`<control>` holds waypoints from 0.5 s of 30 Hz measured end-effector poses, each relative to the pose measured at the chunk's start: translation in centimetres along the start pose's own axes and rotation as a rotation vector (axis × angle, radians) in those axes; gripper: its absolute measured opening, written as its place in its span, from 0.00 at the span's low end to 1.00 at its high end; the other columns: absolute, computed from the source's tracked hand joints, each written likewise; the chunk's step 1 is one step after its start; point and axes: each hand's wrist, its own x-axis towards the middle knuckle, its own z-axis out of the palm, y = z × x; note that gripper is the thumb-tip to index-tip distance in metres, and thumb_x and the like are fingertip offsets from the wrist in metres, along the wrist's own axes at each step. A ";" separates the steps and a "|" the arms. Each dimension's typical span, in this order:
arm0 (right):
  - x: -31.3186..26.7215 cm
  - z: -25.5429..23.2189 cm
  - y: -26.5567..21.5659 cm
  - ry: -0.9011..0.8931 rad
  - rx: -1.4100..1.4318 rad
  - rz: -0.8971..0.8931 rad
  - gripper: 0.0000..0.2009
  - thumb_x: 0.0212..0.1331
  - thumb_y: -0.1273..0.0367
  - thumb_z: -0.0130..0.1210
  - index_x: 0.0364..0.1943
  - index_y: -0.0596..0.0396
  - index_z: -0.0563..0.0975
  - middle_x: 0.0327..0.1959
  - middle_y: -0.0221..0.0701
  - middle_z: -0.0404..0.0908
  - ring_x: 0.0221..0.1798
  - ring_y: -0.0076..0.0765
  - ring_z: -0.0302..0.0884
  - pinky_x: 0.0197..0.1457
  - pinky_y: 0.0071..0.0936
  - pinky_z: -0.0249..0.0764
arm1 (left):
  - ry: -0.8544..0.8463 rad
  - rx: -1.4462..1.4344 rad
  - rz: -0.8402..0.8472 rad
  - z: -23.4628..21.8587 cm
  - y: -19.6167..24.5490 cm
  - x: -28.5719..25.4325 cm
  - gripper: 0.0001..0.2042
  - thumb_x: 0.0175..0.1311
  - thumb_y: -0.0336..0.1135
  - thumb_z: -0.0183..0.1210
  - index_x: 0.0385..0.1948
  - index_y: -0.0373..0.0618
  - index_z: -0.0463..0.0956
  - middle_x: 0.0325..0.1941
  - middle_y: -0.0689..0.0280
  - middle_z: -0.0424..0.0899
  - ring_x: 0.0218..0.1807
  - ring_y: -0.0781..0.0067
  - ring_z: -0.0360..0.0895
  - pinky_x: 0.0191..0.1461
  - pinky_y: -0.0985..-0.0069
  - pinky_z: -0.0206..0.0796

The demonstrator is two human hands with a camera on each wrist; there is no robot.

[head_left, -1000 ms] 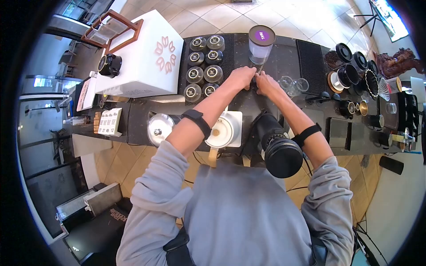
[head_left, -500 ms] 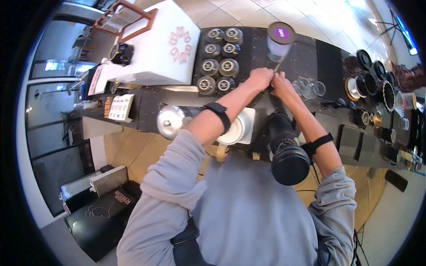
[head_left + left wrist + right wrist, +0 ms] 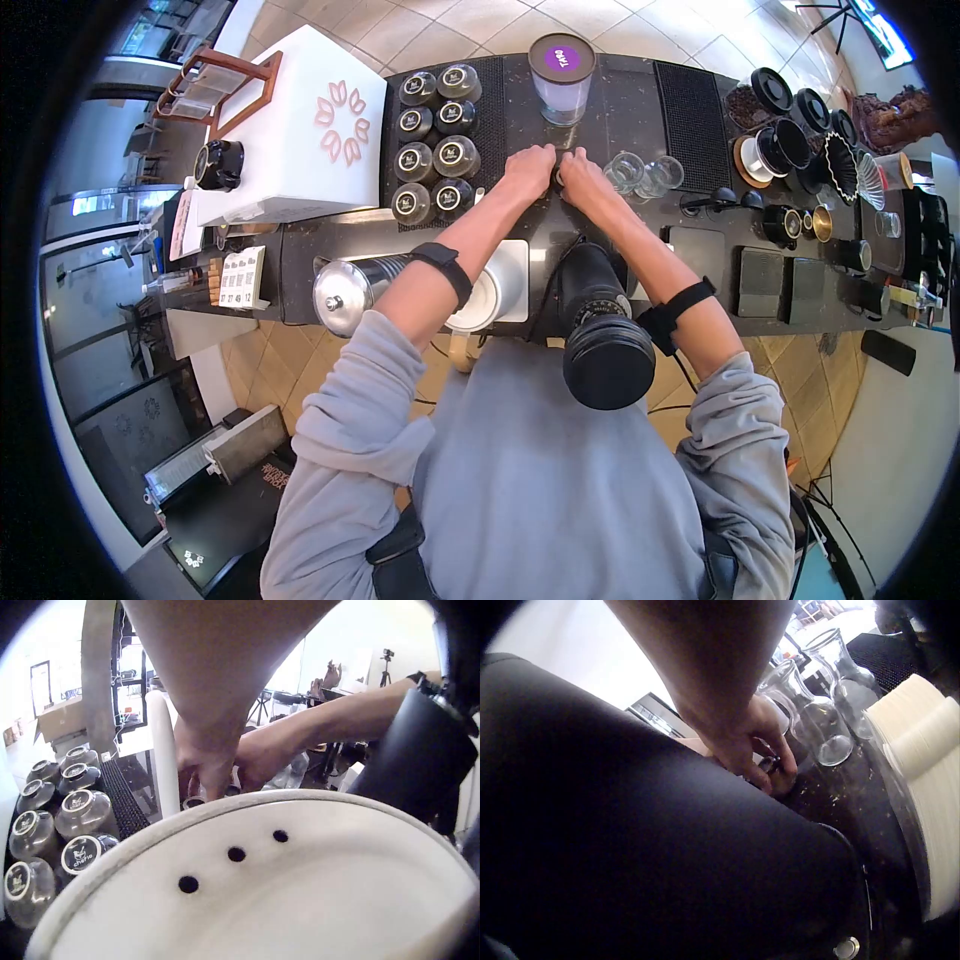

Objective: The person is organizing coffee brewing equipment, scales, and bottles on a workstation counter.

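Both hands are close together over the counter, just in front of a clear canister [image 3: 560,95] with a brown lid and purple label. The left hand [image 3: 528,172] points its fingers down; in the left wrist view they are around a small round-rimmed thing [image 3: 193,802]. Beside it, the right hand [image 3: 588,182] curls thumb and fingers round a small dark, shiny thing [image 3: 767,763]. Fingers hide most of both small things, and I cannot tell their kind. Two glass carafes [image 3: 817,724] stand right of the right hand.
Several lidded jars [image 3: 455,155] stand left of the hands on a black mat. Nearer the body are a white kettle [image 3: 480,300], a metal pot [image 3: 342,297] and a tall black grinder-like device [image 3: 605,350]. Coffee drippers [image 3: 788,148] and cups crowd the right end.
The camera view has swung right and back. Both hands stay together near the canister; the thin metal piece that stuck out ahead of them earlier no longer shows clearly.
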 end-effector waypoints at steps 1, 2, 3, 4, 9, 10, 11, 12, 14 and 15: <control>-0.1 -0.2 -0.1 -0.002 -0.001 0.004 0.08 0.58 0.77 0.50 0.39 0.68 0.73 0.43 0.56 0.75 0.40 0.61 0.83 0.39 0.47 0.82 | -0.024 -0.003 -0.022 0.0 -0.1 0.1 0.10 0.54 0.26 0.59 0.39 0.38 0.77 0.41 0.48 0.84 0.47 0.46 0.82 0.48 0.55 0.73; -0.2 -0.5 -0.3 -0.016 0.001 0.027 0.08 0.58 0.77 0.50 0.40 0.68 0.73 0.43 0.56 0.74 0.40 0.61 0.82 0.39 0.47 0.82 | -0.025 -0.004 -0.021 0.0 -0.2 0.1 0.10 0.54 0.26 0.59 0.39 0.38 0.77 0.41 0.48 0.84 0.47 0.46 0.82 0.48 0.55 0.73; -0.2 -0.6 -0.4 -0.029 0.002 0.050 0.08 0.59 0.77 0.49 0.40 0.69 0.73 0.44 0.56 0.74 0.41 0.62 0.82 0.40 0.48 0.82 | -0.050 -0.017 -0.025 -0.3 -0.2 0.2 0.11 0.50 0.25 0.61 0.36 0.37 0.78 0.39 0.48 0.85 0.46 0.47 0.83 0.48 0.56 0.74; -0.3 -0.8 -0.5 -0.029 0.001 0.050 0.08 0.59 0.77 0.49 0.40 0.69 0.73 0.44 0.56 0.74 0.41 0.62 0.82 0.40 0.48 0.82 | -0.074 -0.028 -0.029 -0.6 -0.2 0.2 0.11 0.46 0.24 0.64 0.34 0.36 0.79 0.38 0.48 0.85 0.45 0.48 0.83 0.48 0.57 0.74; -0.5 -0.7 -0.8 0.037 0.073 0.060 0.16 0.43 0.79 0.61 0.38 0.68 0.70 0.41 0.57 0.72 0.39 0.65 0.79 0.42 0.49 0.79 | -0.138 -0.018 0.001 -0.9 -0.6 0.4 0.13 0.42 0.24 0.67 0.33 0.36 0.77 0.37 0.48 0.83 0.46 0.45 0.81 0.49 0.56 0.72; -0.5 -0.7 -0.7 0.039 0.070 0.060 0.16 0.43 0.79 0.61 0.38 0.68 0.70 0.41 0.57 0.72 0.39 0.65 0.79 0.42 0.49 0.79 | -0.167 -0.055 -0.021 -0.7 -0.7 0.5 0.20 0.38 0.24 0.71 0.36 0.36 0.73 0.40 0.47 0.81 0.49 0.41 0.77 0.51 0.53 0.69; -0.4 -0.7 -0.7 0.027 0.064 0.059 0.16 0.43 0.79 0.61 0.38 0.68 0.70 0.41 0.57 0.72 0.39 0.65 0.79 0.42 0.49 0.79 | -0.165 -0.056 -0.020 -0.5 -0.8 0.6 0.20 0.38 0.24 0.71 0.36 0.36 0.73 0.40 0.47 0.81 0.49 0.41 0.77 0.51 0.53 0.69; -0.4 -0.7 -0.8 0.015 0.059 0.059 0.17 0.43 0.79 0.61 0.39 0.68 0.70 0.42 0.57 0.72 0.39 0.65 0.79 0.42 0.49 0.78 | -0.167 -0.068 -0.023 -0.5 -0.9 0.6 0.20 0.38 0.25 0.71 0.36 0.36 0.73 0.39 0.47 0.82 0.48 0.41 0.77 0.51 0.53 0.69; -0.6 -0.7 -0.8 0.017 0.058 0.054 0.17 0.43 0.79 0.61 0.39 0.68 0.70 0.42 0.57 0.72 0.40 0.64 0.79 0.42 0.49 0.78 | -0.167 -0.082 -0.026 -0.4 -0.9 0.6 0.20 0.38 0.25 0.71 0.35 0.36 0.73 0.39 0.47 0.82 0.47 0.41 0.78 0.50 0.53 0.69; -0.6 -0.7 -0.7 0.019 0.059 0.049 0.17 0.43 0.79 0.62 0.39 0.68 0.71 0.42 0.57 0.72 0.40 0.64 0.79 0.42 0.49 0.78 | -0.169 -0.089 -0.020 -0.4 -1.0 0.5 0.20 0.38 0.25 0.71 0.35 0.37 0.73 0.39 0.47 0.82 0.47 0.41 0.78 0.50 0.53 0.69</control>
